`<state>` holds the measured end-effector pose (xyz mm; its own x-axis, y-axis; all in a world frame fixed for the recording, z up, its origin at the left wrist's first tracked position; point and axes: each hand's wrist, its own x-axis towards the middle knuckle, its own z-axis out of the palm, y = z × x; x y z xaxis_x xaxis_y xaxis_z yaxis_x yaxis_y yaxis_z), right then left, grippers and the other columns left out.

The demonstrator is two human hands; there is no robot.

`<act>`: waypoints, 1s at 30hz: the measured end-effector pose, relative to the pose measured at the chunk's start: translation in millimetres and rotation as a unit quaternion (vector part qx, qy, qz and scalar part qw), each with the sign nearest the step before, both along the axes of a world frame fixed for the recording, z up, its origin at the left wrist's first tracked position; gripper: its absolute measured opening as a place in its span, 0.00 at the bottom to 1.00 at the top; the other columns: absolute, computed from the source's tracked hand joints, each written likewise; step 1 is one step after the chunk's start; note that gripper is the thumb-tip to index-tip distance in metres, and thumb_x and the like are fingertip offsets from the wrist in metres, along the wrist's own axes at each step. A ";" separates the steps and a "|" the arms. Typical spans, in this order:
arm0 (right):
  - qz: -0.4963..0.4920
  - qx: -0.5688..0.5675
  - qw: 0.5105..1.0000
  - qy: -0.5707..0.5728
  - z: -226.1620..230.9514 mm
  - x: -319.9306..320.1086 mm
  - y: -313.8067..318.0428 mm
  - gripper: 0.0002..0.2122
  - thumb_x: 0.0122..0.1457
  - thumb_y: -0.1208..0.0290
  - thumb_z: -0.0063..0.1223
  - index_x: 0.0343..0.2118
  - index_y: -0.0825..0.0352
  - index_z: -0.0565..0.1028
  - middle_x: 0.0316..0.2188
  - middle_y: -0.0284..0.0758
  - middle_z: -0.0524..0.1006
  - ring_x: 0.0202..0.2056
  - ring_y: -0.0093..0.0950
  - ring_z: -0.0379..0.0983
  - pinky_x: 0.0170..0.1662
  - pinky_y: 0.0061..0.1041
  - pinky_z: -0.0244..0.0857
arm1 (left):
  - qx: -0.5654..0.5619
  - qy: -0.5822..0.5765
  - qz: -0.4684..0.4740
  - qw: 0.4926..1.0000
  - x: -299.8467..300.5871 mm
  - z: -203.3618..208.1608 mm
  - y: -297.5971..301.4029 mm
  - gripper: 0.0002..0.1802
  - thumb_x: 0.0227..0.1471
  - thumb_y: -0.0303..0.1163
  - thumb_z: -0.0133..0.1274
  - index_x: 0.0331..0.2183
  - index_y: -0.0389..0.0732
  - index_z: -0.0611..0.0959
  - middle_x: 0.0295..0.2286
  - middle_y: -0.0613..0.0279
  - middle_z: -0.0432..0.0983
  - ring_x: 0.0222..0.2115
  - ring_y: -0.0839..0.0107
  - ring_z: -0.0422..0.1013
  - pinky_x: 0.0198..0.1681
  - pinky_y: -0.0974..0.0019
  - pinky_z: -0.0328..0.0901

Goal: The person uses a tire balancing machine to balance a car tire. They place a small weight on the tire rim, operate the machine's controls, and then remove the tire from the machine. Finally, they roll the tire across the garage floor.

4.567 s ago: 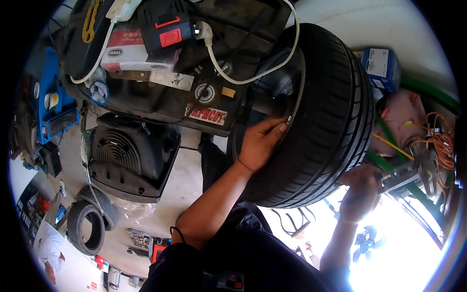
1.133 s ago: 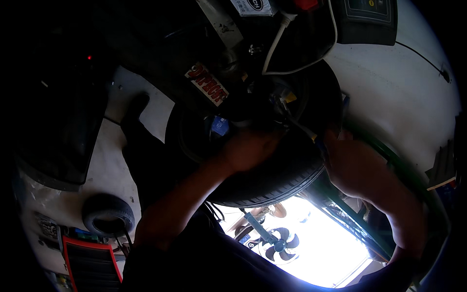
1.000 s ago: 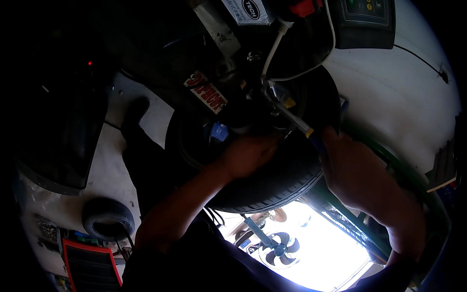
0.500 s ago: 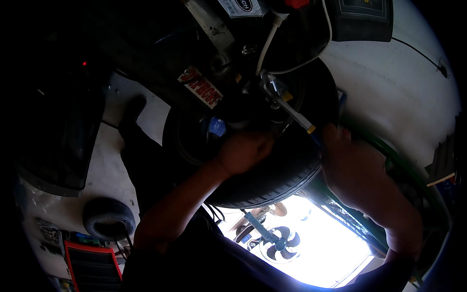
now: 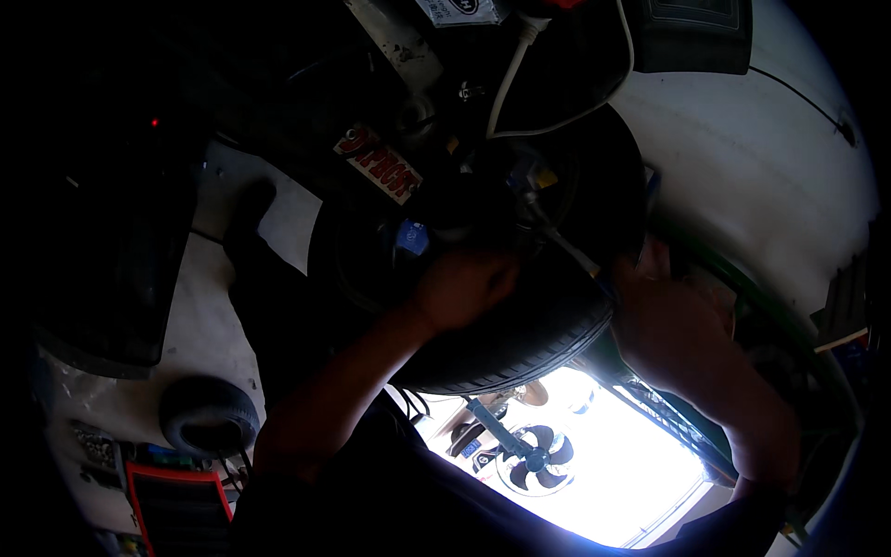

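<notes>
A dark tyre on a wheel (image 5: 520, 357) stands in front of me, its tread toward my body and its inner side in deep shadow. My right hand (image 5: 640, 288), at the right side of the tyre, is closed round a metal hand tool (image 5: 574, 252) with a yellow band by its grip. The tool reaches up and left over the wheel; its head is too dark to make out. My left hand (image 5: 469, 286) is closed at the near edge of the wheel, and whatever its fingers hold is hidden. A blue patch (image 5: 412, 238) shows inside the wheel.
Behind the wheel is a dark machine with a red-lettered label (image 5: 380, 165). A pale cable (image 5: 506, 93) loops above. To the right runs a green metal frame (image 5: 742, 278). A smaller tyre (image 5: 209, 416) and a red-edged box (image 5: 176, 506) lie at lower left; a fan (image 5: 536, 458) shows below.
The tool's head has dropped a little toward me, and its shine has dimmed. My left hand stays nearly in place.
</notes>
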<state>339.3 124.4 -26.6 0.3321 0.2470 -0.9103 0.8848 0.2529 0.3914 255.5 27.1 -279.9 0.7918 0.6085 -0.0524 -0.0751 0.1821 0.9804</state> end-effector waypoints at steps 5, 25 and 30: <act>-0.064 0.017 0.998 0.015 -7.6 4.2 6.6 0.12 0.54 0.77 0.46 0.41 0.73 0.65 0.16 0.47 0.76 0.24 0.46 0.77 0.53 0.63 0.53 | 0.000 -0.006 0.034 0.999 -0.2 -1.1 -2.6 0.13 0.57 0.37 0.50 0.40 0.42 0.81 0.33 0.52 0.79 0.31 0.60 0.77 0.36 0.60 0.72; -0.031 -0.004 0.999 0.032 -1.7 8.4 0.2 0.11 0.53 0.77 0.46 0.40 0.70 0.66 0.16 0.46 0.76 0.21 0.44 0.77 0.55 0.57 0.56 | -0.013 0.006 -0.013 1.000 -0.8 -3.5 -1.3 0.16 0.58 0.35 0.49 0.47 0.45 0.79 0.31 0.55 0.79 0.30 0.64 0.77 0.36 0.63 0.72; 0.019 -0.004 0.999 0.033 -6.3 10.2 -1.4 0.11 0.54 0.78 0.46 0.40 0.71 0.66 0.18 0.44 0.77 0.20 0.40 0.77 0.45 0.51 0.67 | -0.030 0.005 -0.033 0.999 -5.4 4.6 9.9 0.14 0.57 0.36 0.50 0.44 0.43 0.80 0.31 0.53 0.79 0.31 0.61 0.76 0.35 0.60 0.72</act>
<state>349.5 123.0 -32.9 0.2612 0.2516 -0.9319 0.8982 0.2902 0.3302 250.1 37.0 -275.3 0.8297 0.5501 -0.0947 -0.0518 0.2447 0.9682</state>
